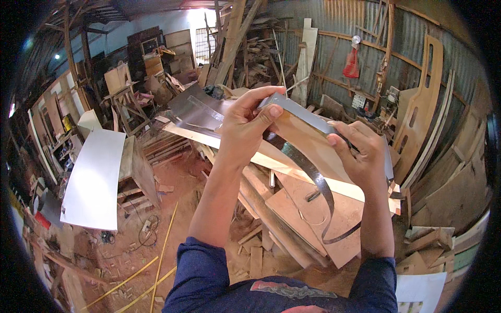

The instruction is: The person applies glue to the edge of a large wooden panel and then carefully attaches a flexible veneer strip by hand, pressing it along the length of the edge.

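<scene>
Both of my hands are raised over the workbench at a tan panel (pixel 309 140) with a light grey edge strip (pixel 308 116) along its top. My left hand (pixel 249 116) grips the strip's left end, thumb on the near side and fingers curled over the corner. Farther along the same edge, my right hand (pixel 360 148) pinches it with bent fingers and thumb. A long, thin, dark shiny band (pixel 319 182) curls down from near the panel between my forearms. Its upper end is hidden close to the panel and my left hand.
The workbench (pixel 339 190) has a pale wooden edge, with a dark glossy sheet (pixel 195 112) at its far left. Left of it, a white sheet (pixel 94 180) leans over a wooden table (pixel 136 169). Yellow strips (pixel 166 248), cables and wood scraps litter the floor. Boards lean at right.
</scene>
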Demonstrator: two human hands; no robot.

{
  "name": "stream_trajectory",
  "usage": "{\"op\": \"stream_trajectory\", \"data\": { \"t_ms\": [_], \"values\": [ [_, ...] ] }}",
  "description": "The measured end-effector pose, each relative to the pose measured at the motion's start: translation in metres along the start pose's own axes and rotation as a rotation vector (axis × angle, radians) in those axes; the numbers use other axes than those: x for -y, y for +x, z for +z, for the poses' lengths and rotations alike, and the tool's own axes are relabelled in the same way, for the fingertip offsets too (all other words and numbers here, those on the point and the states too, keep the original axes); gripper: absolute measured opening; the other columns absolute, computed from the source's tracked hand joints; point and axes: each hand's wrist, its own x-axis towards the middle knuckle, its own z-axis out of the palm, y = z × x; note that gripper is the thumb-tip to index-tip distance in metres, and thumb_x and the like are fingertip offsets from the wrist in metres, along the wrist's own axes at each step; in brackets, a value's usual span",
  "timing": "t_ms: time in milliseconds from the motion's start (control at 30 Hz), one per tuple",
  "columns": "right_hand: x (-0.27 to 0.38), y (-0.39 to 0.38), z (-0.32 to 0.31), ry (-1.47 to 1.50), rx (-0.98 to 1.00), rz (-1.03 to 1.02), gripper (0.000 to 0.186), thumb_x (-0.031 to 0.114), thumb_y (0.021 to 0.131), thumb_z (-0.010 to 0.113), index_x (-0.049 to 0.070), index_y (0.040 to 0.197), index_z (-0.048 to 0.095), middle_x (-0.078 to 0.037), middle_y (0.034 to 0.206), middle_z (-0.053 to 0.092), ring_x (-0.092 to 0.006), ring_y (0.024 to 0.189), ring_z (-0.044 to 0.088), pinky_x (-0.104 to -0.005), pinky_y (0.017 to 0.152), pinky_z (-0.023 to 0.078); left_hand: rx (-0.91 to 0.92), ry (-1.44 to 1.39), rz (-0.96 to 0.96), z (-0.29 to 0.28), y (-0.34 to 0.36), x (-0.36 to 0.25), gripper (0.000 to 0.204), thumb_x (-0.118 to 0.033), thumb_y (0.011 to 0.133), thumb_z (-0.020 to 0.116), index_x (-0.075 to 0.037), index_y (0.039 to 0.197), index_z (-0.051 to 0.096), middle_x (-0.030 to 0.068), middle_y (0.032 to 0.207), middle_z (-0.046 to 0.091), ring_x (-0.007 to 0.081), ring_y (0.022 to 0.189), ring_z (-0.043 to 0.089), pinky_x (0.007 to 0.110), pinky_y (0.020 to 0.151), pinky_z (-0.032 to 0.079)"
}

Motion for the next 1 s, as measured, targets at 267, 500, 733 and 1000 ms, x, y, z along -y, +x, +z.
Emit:
{"op": "stream_trajectory", "data": {
  "t_ms": [267,500,733,1000],
  "values": [
    [-0.0017,0.003,0.0018,-0.028,-0.009,-0.004,0.025,0.019,0.089,0.081,0.002,0.107,0.077,-0.01,0.081,0.067,-0.0181,0.066,0.062,-0.0293,0.06,0.048,0.032,0.011,-0.017,-0.0004,-0.0001,-0.0029,0.041,-0.027,0.095,0.077,-0.005,0.128,0.068,0.0009,0.105,0.07,0.0075,0.088,0.063,0.023,0.068,0.054],
    [0.0036,0.0033,0.0024,-0.006,0.009,0.041,0.023,0.016,0.089,0.08,0.002,0.107,0.077,-0.009,0.081,0.066,-0.0155,0.066,0.06,-0.0287,0.06,0.047,0.055,-0.02,-0.039,-0.0004,0.0012,-0.0045,0.042,-0.028,0.096,0.076,-0.004,0.129,0.067,0.0008,0.103,0.069,0.0076,0.087,0.062,0.024,0.071,0.054],
    [0.0009,0.0012,0.0015,-0.027,-0.003,0.009,0.024,0.017,0.09,0.08,0.002,0.108,0.077,-0.009,0.08,0.066,-0.0158,0.066,0.061,-0.0298,0.059,0.047,0.095,-0.005,-0.03,-0.0003,0.003,-0.0038,0.044,-0.026,0.098,0.074,-0.002,0.133,0.064,0.0018,0.106,0.068,0.008,0.088,0.062,0.024,0.072,0.056],
    [-0.0046,-0.0014,0.0014,-0.011,-0.03,0.014,0.025,0.02,0.09,0.08,0.0,0.106,0.077,-0.01,0.08,0.066,-0.0177,0.066,0.061,-0.0306,0.059,0.048,0.133,-0.022,-0.029,-0.0007,0.0044,-0.0009,0.04,-0.023,0.1,0.07,-0.001,0.132,0.063,0.0037,0.108,0.067,0.0094,0.09,0.063,0.026,0.071,0.058]
  ]
}}
